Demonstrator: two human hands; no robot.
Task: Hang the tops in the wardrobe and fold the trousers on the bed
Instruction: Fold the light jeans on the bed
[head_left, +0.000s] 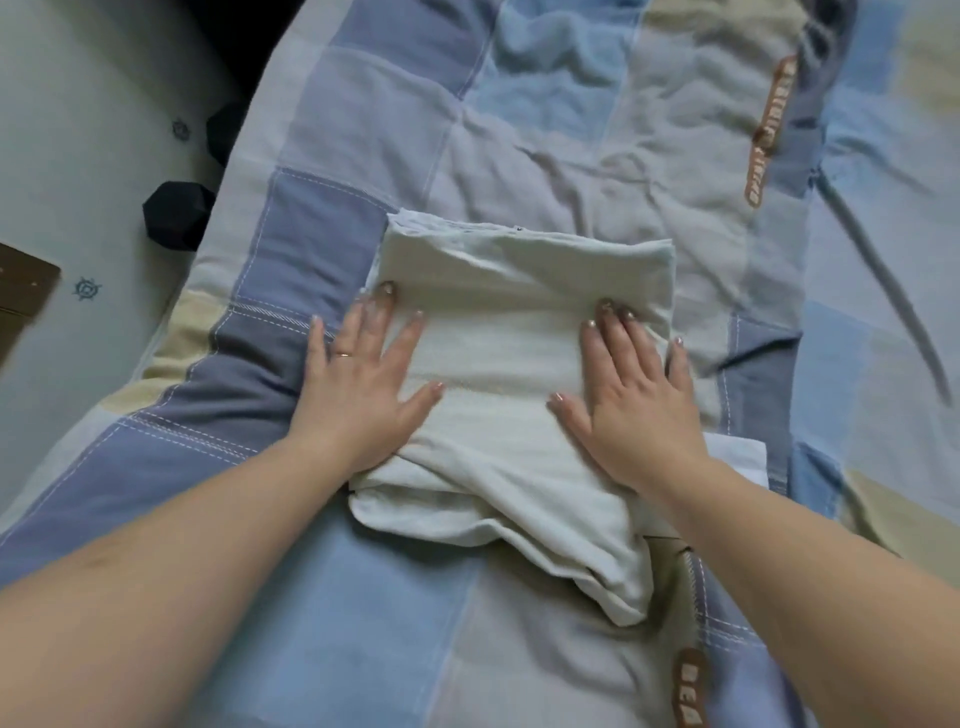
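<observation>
**One head-worn view, looking steeply down at the bed**

There is a single camera, worn on the person's head, facing forward and down. It sits close: both forearms enter from the lower corners, at 7 and 5 o'clock, and the left hand (358, 384) and right hand (631, 395) lie near centre. The patchwork bedcover (545, 130) runs away toward 12 o'clock. A strip of floor (78, 171) shows at 9 to 10 o'clock. The wide lens bends the edges.
</observation>
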